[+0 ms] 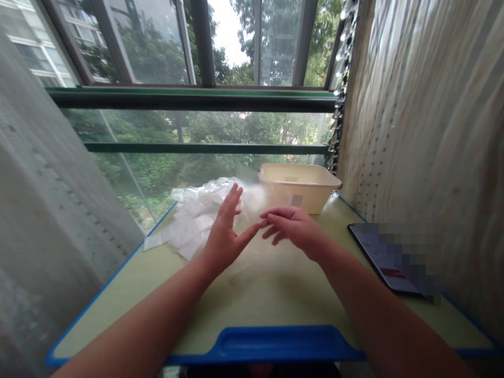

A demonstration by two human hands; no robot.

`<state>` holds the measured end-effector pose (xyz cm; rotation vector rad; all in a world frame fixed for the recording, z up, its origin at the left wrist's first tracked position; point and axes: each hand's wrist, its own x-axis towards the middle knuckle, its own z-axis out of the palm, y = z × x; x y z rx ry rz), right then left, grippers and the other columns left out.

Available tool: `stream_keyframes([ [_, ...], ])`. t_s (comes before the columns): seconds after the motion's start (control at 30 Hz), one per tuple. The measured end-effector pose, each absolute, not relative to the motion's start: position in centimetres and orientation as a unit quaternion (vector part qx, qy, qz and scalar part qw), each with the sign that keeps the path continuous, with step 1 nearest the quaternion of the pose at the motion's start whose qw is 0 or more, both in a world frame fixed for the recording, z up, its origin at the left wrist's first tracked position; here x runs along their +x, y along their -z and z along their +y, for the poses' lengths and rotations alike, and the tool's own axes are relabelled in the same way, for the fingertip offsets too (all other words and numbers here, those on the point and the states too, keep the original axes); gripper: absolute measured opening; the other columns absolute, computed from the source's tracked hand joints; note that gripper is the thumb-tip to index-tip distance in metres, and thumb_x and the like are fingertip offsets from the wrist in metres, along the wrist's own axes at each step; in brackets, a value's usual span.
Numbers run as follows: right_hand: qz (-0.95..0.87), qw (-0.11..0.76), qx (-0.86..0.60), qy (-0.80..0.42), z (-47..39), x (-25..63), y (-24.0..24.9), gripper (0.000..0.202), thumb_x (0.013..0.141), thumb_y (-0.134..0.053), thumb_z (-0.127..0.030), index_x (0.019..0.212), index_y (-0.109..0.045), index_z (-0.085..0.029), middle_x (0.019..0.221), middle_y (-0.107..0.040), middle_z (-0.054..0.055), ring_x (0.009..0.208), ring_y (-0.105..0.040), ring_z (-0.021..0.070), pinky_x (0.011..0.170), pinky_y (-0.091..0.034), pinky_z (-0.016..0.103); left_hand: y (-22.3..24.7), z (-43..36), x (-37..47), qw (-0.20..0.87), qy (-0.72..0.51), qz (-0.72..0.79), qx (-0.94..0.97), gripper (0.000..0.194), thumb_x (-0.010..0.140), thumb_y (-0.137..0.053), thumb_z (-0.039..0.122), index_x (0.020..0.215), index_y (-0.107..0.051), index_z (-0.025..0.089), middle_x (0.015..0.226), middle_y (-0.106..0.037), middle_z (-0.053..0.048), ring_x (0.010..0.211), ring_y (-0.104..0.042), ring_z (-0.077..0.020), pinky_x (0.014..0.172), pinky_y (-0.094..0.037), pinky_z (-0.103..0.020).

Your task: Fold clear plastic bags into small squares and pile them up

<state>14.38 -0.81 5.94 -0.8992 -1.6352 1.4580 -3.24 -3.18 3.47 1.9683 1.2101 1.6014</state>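
Note:
Above the middle of the pale green table, my left hand [227, 233] has its fingers raised and its thumb stretched toward the right. My right hand [293, 227] meets that thumb with its fingertips. A thin, see-through plastic bag [254, 202], blurred by motion, hangs between and behind the hands, and the right fingertips are pinched at its near edge. Left of and behind my left hand lies a heap of white sheets and clear plastic [191, 223]. The cream plastic bin [315, 189] stands just beyond my right hand.
A dark tablet [388, 262] lies at the table's right side, partly pixelated. The table [260, 299] has a blue rim with a molded tray [279, 341] at the near edge. Curtains hang on both sides, and a railed window stands behind.

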Motion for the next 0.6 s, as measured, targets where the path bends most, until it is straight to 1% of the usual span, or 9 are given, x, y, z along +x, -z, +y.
stream_keyframes([
  [0.07,-0.610,0.384,-0.335,-0.607,-0.4,14.8,-6.2,0.019,0.075,-0.057,-0.026,0.090,-0.062,-0.016,0.082,-0.067,0.007,0.058,-0.062,0.0132,0.044,-0.044,0.021,-3.7,-3.1,-3.7,0.187,-0.620,0.419,0.637,0.079,0.075,-0.058,0.041,0.138,-0.010,0.033,0.148,-0.002,-0.004,0.128,-0.026,-0.0259,0.100,-0.031,-0.039],
  [0.13,-0.591,0.369,-0.305,-0.649,-0.2,15.4,-6.6,0.021,0.073,-0.057,-0.022,0.093,-0.062,-0.017,0.077,-0.067,0.005,0.051,-0.059,0.0107,0.039,-0.041,0.019,-3.9,-2.7,-4.2,0.278,-0.635,0.407,0.595,0.078,0.078,-0.053,0.045,0.138,-0.006,0.032,0.148,-0.002,-0.004,0.130,-0.022,-0.0258,0.102,-0.028,-0.039],
  [0.2,-0.579,0.346,-0.285,-0.681,-0.2,16.2,-7.0,0.024,0.073,-0.055,-0.020,0.095,-0.062,-0.017,0.070,-0.066,0.003,0.045,-0.055,0.0085,0.037,-0.038,0.018,-4.1,-2.4,-4.5,0.431,-0.582,0.368,0.584,0.076,0.077,-0.053,0.048,0.138,-0.012,0.029,0.146,-0.016,-0.009,0.128,-0.026,-0.0266,0.101,-0.028,-0.040],
  [0.27,-0.578,0.324,-0.276,-0.696,-0.3,17.0,-7.3,0.027,0.073,-0.053,-0.020,0.098,-0.062,-0.017,0.066,-0.066,0.001,0.040,-0.051,0.0073,0.034,-0.035,0.017,-4.1,-2.2,-4.5,0.563,-0.490,0.311,0.588,0.075,0.073,-0.059,0.046,0.136,-0.025,0.025,0.135,-0.037,-0.013,0.120,-0.040,-0.0268,0.096,-0.034,-0.040],
  [0.3,-0.581,0.314,-0.272,-0.700,-0.3,17.3,-7.4,0.028,0.073,-0.053,-0.021,0.099,-0.062,-0.017,0.064,-0.066,0.001,0.039,-0.050,0.0069,0.033,-0.033,0.017,-4.1,-2.3,-4.5,0.597,-0.451,0.291,0.596,0.071,0.071,-0.063,0.042,0.132,-0.033,0.023,0.127,-0.047,-0.013,0.113,-0.047,-0.0258,0.093,-0.037,-0.039],
  [0.4,-0.590,0.290,-0.258,-0.708,-0.1,17.9,-7.3,0.031,0.074,-0.052,-0.023,0.103,-0.060,-0.017,0.065,-0.067,0.001,0.033,-0.045,0.0056,0.029,-0.028,0.016,-4.1,-2.5,-4.5,0.608,-0.394,0.294,0.624,0.038,0.068,-0.068,0.030,0.103,-0.061,0.016,0.097,-0.064,-0.009,0.089,-0.059,-0.0189,0.081,-0.044,-0.031],
  [0.47,-0.597,0.286,-0.266,-0.700,0.3,18.1,-7.1,0.031,0.075,-0.051,-0.024,0.104,-0.059,-0.017,0.069,-0.067,0.002,0.031,-0.041,0.0038,0.029,-0.027,0.016,-4.2,-2.5,-4.9,0.607,-0.392,0.317,0.614,0.018,0.071,-0.066,0.028,0.081,-0.065,0.013,0.078,-0.066,-0.006,0.073,-0.060,-0.0142,0.072,-0.046,-0.026],
  [0.53,-0.604,0.275,-0.291,-0.689,1.1,18.4,-6.7,0.031,0.076,-0.050,-0.025,0.104,-0.059,-0.015,0.072,-0.068,0.003,0.030,-0.037,0.0025,0.029,-0.029,0.016,-4.5,-2.4,-5.6,0.625,-0.391,0.339,0.584,0.017,0.073,-0.064,0.029,0.074,-0.064,0.013,0.066,-0.064,-0.004,0.062,-0.059,-0.0118,0.063,-0.047,-0.024],
  [0.6,-0.603,0.255,-0.331,-0.679,1.9,18.8,-6.2,0.028,0.077,-0.051,-0.026,0.100,-0.059,-0.014,0.070,-0.067,0.004,0.031,-0.037,0.0023,0.030,-0.031,0.015,-4.8,-2.3,-6.3,0.631,-0.379,0.378,0.561,0.020,0.073,-0.063,0.032,0.078,-0.063,0.013,0.063,-0.063,-0.004,0.053,-0.056,-0.0100,0.055,-0.046,-0.022],
])
